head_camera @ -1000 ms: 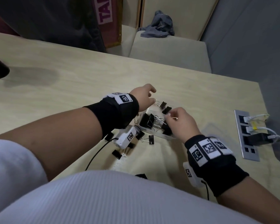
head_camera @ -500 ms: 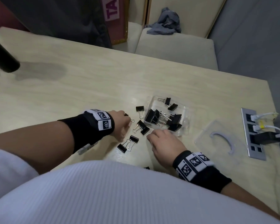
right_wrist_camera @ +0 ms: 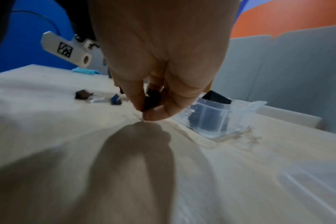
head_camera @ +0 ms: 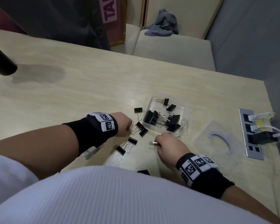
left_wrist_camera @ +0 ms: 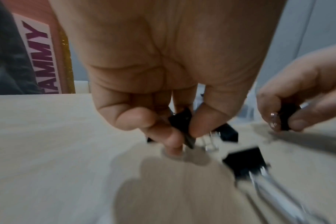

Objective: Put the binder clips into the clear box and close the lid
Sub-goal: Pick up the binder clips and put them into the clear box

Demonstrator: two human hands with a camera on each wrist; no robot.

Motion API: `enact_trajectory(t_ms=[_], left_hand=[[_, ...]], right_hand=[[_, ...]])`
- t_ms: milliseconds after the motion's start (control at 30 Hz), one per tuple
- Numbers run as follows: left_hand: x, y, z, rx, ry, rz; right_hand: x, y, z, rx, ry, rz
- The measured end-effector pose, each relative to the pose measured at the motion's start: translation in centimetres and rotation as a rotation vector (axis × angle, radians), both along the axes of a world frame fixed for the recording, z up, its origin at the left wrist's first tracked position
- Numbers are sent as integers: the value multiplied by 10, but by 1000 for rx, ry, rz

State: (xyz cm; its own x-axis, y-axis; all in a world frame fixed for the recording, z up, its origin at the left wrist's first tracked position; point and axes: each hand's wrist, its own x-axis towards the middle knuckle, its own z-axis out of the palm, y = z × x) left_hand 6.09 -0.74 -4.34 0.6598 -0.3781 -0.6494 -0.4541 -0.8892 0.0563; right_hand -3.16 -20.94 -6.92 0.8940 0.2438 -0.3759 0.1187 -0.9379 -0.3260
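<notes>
- My left hand (head_camera: 122,124) is low over the counter (head_camera: 71,97), thumb and fingers (left_wrist_camera: 169,136) curled and pinching a black clip (left_wrist_camera: 181,122); the wrist view shows its black body between the fingertips.
- My right hand (head_camera: 168,147) is also down by the counter, fingers curled round another clip (right_wrist_camera: 152,99). From the head view only its silver wire handle (head_camera: 153,143) pokes out on the left-hand side of the fist.
- Just past my left fingertips lie two clips side by side (head_camera: 141,128), touching each other.
- Between my two hands, nearer my body, another pair (head_camera: 127,145) lies on the counter with wire handles crossing.
- A single clip (head_camera: 138,110) lies further out, beyond my left hand and just beside the box.
- The clear box (head_camera: 183,110) stands open just beyond my right hand, with several black clips (head_camera: 162,117) piled inside it.
- The lid (head_camera: 217,141) lies flat on the counter to the outer side of my right hand, apart from the box.
- Beyond the lid, a socket strip (head_camera: 249,135) is set into the counter with white cables and a black plug in it.
</notes>
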Motion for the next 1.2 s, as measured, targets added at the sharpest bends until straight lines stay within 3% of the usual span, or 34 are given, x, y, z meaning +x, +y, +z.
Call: enact_trajectory(t_ms=[100, 267, 367, 600, 833, 967, 1067, 1200], left_hand=[[16, -15, 17, -91, -18, 30], [44, -47, 44, -395, -124, 216], [54, -63, 48, -569, -164, 348], [56, -45, 24, -465, -179, 317], [33, 9, -11, -144, -207, 215], [24, 18, -20, -105, -166, 147], [21, 16, -25, -72, -117, 104], [16, 12, -27, -47, -137, 66]], right_hand=[[13, -5, 20, 190, -90, -183], [54, -25, 38, 371, -216, -647], [69, -33, 44, 435, -196, -734], [53, -27, 35, 247, -170, -503], [13, 18, 24, 168, -246, 3], [11, 35, 12, 98, -102, 248], [13, 32, 3, -60, -1, 302], [8, 26, -5, -89, -99, 284]])
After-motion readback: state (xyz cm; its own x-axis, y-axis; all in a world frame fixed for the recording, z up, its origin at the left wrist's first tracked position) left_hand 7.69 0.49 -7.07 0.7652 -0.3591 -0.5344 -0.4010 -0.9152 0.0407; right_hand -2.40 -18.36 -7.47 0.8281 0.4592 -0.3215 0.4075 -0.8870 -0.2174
